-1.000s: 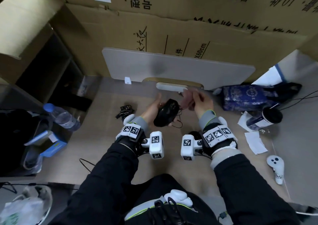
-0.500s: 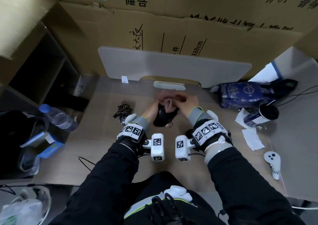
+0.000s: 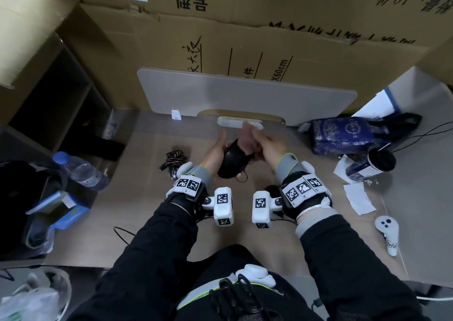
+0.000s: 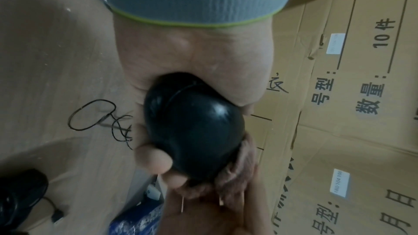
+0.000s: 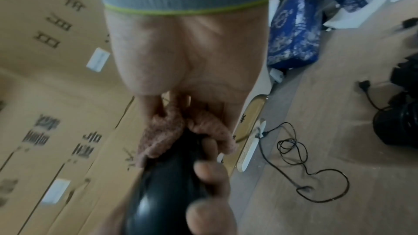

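A glossy black rounded object [image 3: 231, 161] lies in my left hand [image 3: 214, 149], above the wooden table. In the left wrist view its fingers [image 4: 153, 158] curl round the black object [image 4: 194, 128] from below. My right hand [image 3: 267, 146] pinches a crumpled pinkish-brown cloth [image 3: 246, 139] and presses it on the object's far end. The right wrist view has the cloth [image 5: 162, 131] bunched under the right hand [image 5: 185, 60], against the black object [image 5: 167, 194]. The same cloth [image 4: 239, 167] covers the object's tip in the left wrist view.
A grey board [image 3: 245, 97] leans on cardboard boxes behind a white power strip [image 3: 232, 123]. To the right are a blue patterned bag [image 3: 343, 134], a cup [image 3: 372, 165], paper napkins [image 3: 359, 198] and a white controller [image 3: 387, 232]. A water bottle [image 3: 78, 168] and cable bundle [image 3: 174, 156] lie left.
The right hand has brought the cloth from beside the black object onto it, then along to its far end. The left hand keeps its hold.
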`<move>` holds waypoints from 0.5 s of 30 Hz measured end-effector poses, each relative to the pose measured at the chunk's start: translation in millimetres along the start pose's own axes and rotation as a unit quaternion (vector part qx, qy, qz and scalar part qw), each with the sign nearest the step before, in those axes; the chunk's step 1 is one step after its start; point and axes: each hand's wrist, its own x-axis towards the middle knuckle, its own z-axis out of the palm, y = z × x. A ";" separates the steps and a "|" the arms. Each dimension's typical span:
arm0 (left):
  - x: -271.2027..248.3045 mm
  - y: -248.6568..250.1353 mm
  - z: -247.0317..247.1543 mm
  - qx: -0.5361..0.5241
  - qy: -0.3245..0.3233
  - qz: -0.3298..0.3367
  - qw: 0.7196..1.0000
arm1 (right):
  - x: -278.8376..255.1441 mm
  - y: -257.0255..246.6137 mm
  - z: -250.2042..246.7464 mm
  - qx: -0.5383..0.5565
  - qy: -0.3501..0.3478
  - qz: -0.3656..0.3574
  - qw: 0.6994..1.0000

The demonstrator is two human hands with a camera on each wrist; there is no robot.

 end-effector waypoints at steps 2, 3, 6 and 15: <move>5.0 -1.3 -3.6 -0.023 0.002 0.011 1.000 | -8.2 -0.9 6.1 -0.082 -0.064 -0.071 0.992; 7.6 -2.0 -5.7 -0.035 0.000 0.011 0.999 | -9.6 -1.7 5.7 -0.126 -0.063 -0.101 0.985; 12.5 -0.1 -8.1 -0.057 -0.009 0.004 0.998 | -5.3 0.9 2.9 -0.164 -0.005 -0.126 0.978; 15.7 -1.0 -3.0 -0.163 0.013 0.021 0.986 | -7.0 5.0 6.4 -0.160 0.110 -0.186 0.963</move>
